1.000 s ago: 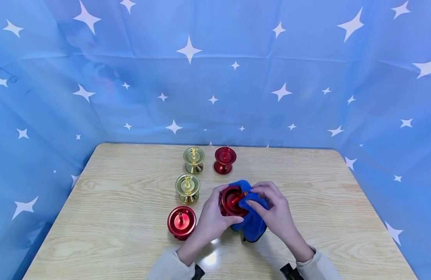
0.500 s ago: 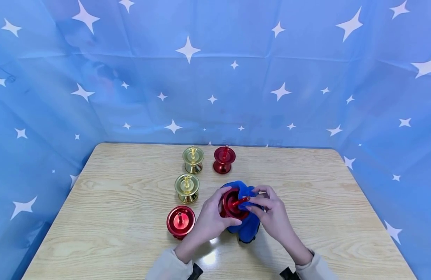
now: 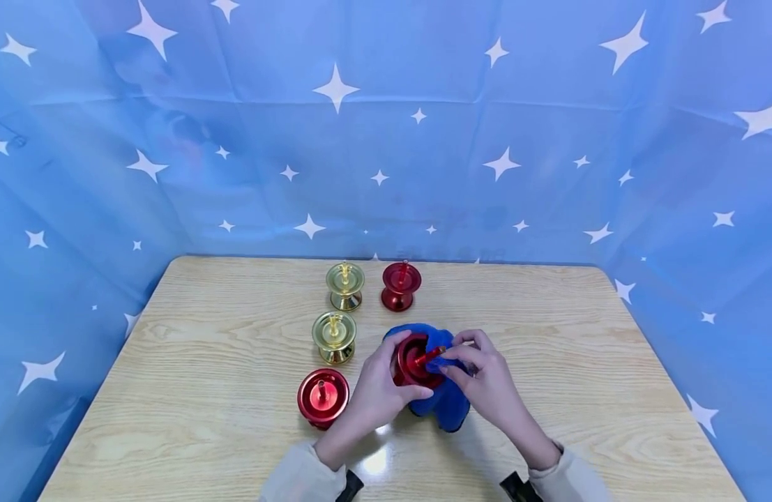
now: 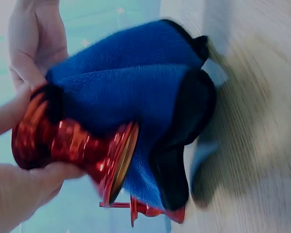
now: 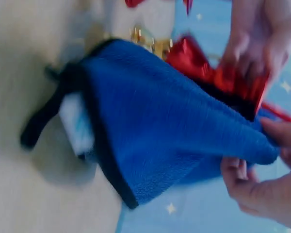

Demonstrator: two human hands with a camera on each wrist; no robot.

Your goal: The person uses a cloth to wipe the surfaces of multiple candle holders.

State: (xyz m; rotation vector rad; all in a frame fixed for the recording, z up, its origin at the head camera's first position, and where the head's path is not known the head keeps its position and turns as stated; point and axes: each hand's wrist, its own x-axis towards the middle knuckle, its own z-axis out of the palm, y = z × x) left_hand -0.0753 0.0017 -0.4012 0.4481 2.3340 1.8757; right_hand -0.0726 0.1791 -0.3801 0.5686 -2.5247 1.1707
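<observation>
My left hand grips a shiny red metal candle holder round its dish, tilted so that its centre spike leans right. In the left wrist view the candle holder lies sideways, its flared foot turned toward the table. A blue cloth with black edging hangs from my right hand, which pinches it beside the spike with thumb and fingers. Folds of the cloth lie against the holder. The right wrist view shows the cloth draped below the right fingertips, covering part of the holder.
Another red candle holder stands just left of my left forearm. Behind it are two gold candle holders in a line, and a third red one at the back. A starry blue curtain surrounds the wooden table.
The right hand drew the cloth slightly left and then back, shifting its folds round the spike. More blue now shows behind the held candle holder. The left hand keeps its grip, nearly still.
</observation>
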